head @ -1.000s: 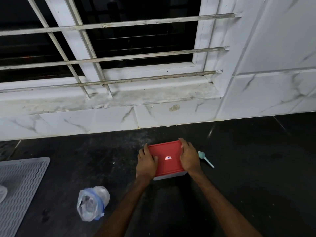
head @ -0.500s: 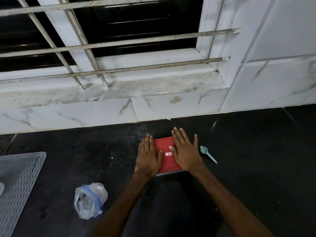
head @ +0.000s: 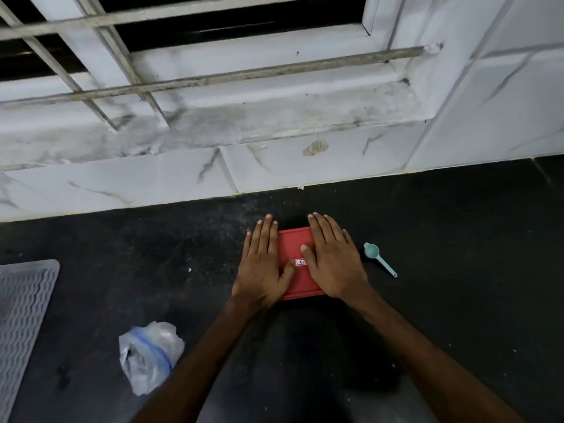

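Observation:
A rectangular box with a red lid (head: 295, 245) and a small white label sits on the black counter (head: 457, 239) near the tiled wall. My left hand (head: 262, 267) lies flat on the lid's left side, fingers straight and pointing at the wall. My right hand (head: 332, 257) presses flat on the lid's right side, fingers straight too. Both palms cover most of the lid; only a middle strip shows. The box's body is hidden under the lid and hands.
A small teal measuring scoop (head: 378, 257) lies just right of the box. A crumpled clear plastic bag with a blue strip (head: 149, 352) sits at the front left. A grey ribbed mat (head: 21, 309) lies at the far left. Behind runs a white marble-tiled wall (head: 152, 181) with a barred window.
My hands went from gripping the lid's side edges with curled fingers to lying flat on top of it with straight fingers. The view has tilted down and closer.

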`<control>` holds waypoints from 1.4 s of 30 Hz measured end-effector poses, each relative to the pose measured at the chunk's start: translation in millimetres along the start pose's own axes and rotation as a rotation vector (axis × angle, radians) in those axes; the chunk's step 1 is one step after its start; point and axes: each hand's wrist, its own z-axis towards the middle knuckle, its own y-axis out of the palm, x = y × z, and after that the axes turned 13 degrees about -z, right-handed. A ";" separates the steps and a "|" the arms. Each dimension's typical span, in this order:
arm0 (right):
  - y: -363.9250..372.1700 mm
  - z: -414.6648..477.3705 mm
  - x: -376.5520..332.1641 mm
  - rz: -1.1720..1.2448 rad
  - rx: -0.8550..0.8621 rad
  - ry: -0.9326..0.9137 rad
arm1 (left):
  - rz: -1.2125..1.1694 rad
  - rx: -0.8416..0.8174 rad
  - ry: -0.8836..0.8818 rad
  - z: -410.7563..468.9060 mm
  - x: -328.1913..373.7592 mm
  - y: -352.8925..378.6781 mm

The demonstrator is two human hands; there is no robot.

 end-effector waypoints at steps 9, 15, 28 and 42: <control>-16.9 -6.8 -2.5 0.027 -0.028 0.015 | -0.432 0.186 -0.213 -8.2 15.5 -10.5; -19.0 -6.0 -3.8 0.008 -0.025 0.011 | -0.489 0.269 -0.593 9.2 22.0 -17.5; -10.6 -3.6 -3.7 0.080 0.097 0.030 | -0.478 0.307 -0.586 16.5 7.0 -4.6; 9.4 -28.7 86.8 0.093 0.061 0.435 | 0.018 0.340 -0.092 2.2 50.6 -8.4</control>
